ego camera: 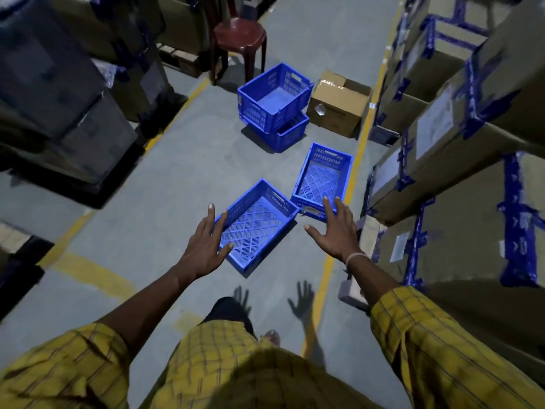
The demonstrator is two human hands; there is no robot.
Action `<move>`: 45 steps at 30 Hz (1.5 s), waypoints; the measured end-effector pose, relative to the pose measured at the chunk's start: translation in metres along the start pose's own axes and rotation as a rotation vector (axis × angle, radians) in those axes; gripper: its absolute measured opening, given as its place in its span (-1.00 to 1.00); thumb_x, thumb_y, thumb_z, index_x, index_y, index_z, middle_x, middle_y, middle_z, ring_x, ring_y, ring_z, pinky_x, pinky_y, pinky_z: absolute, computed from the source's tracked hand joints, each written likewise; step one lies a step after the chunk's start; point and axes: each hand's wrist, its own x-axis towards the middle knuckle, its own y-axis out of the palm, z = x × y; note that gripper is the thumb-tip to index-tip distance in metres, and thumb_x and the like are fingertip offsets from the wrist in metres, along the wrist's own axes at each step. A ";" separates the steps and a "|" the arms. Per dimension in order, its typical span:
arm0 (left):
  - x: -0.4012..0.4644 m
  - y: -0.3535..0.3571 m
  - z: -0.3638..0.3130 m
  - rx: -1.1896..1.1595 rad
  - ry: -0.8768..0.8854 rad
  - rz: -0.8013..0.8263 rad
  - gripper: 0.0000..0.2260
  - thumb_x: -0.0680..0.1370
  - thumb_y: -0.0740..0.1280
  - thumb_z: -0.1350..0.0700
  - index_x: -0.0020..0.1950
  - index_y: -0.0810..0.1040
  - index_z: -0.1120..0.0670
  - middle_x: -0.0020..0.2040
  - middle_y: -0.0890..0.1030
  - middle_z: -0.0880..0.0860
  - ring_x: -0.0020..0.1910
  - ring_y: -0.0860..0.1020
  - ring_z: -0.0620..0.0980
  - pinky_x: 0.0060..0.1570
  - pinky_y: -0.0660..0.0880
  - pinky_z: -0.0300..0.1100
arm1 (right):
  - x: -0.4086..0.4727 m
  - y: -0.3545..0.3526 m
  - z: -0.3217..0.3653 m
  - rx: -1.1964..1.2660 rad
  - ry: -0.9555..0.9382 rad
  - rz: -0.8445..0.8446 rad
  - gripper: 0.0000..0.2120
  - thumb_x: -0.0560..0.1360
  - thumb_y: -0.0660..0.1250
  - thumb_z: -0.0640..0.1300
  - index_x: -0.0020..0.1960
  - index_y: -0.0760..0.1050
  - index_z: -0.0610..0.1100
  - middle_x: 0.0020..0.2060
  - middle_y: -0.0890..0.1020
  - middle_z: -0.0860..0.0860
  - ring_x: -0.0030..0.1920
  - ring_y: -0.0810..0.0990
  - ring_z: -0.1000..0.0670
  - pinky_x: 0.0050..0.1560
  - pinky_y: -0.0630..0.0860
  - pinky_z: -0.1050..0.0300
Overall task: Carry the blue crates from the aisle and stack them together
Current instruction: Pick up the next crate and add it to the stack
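Note:
A shallow blue crate (259,225) lies on the aisle floor just ahead of me. My left hand (206,246) hovers over its left end, fingers spread, holding nothing. My right hand (334,228) is spread open to the crate's right, apart from it. A second shallow blue crate (323,178) lies beyond, near the yellow floor line. Further up the aisle, a deep blue crate (272,97) sits skewed on top of another blue crate (287,134).
An open cardboard box (337,104) stands right of the stacked crates. A dark red plastic stool (239,39) is behind them. Taped cartons (460,137) line the right side and dark wrapped stacks (59,107) the left. A small box (352,290) lies by my right forearm.

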 end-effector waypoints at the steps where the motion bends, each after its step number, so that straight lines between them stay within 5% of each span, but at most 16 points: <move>1: 0.008 0.002 0.000 -0.008 -0.016 0.005 -0.22 0.58 0.00 -0.37 0.67 -0.18 -0.04 0.62 -0.38 0.04 0.61 0.07 0.23 0.37 0.36 0.21 | 0.016 -0.001 -0.001 -0.009 -0.017 0.012 -0.10 0.49 0.20 0.43 0.63 -0.16 0.13 0.62 -0.17 0.03 0.61 -0.21 -0.11 0.55 -0.05 -0.24; 26: 0.165 0.105 0.078 -0.208 -0.635 -0.056 -0.21 0.55 0.00 -0.34 0.68 -0.09 0.03 0.66 -0.23 0.16 0.58 0.14 0.33 0.35 0.38 0.24 | 0.365 0.091 0.009 -0.169 -0.341 0.446 -0.13 0.52 0.32 0.27 0.64 -0.05 0.01 0.61 -0.02 -0.09 0.60 -0.09 -0.17 0.55 0.09 -0.19; 40: 0.276 0.307 0.176 -0.271 -0.897 -0.133 -0.19 0.54 0.13 -0.28 0.67 0.02 0.13 0.64 -0.09 0.30 0.52 0.21 0.43 0.33 0.38 0.29 | 0.555 0.311 -0.066 -0.276 -0.337 0.591 -0.15 0.53 0.32 0.25 0.64 -0.01 -0.01 0.60 0.01 -0.11 0.57 -0.02 -0.19 0.54 0.12 -0.17; 45: 0.301 0.393 0.233 -0.324 -1.032 -0.122 -0.14 0.50 0.09 -0.33 0.67 -0.09 0.08 0.64 -0.18 0.27 0.57 0.08 0.40 0.39 0.27 0.32 | 0.610 0.396 -0.110 -0.320 -0.317 0.602 -0.15 0.52 0.33 0.26 0.64 -0.01 0.03 0.60 -0.03 -0.13 0.57 0.00 -0.22 0.51 0.17 -0.20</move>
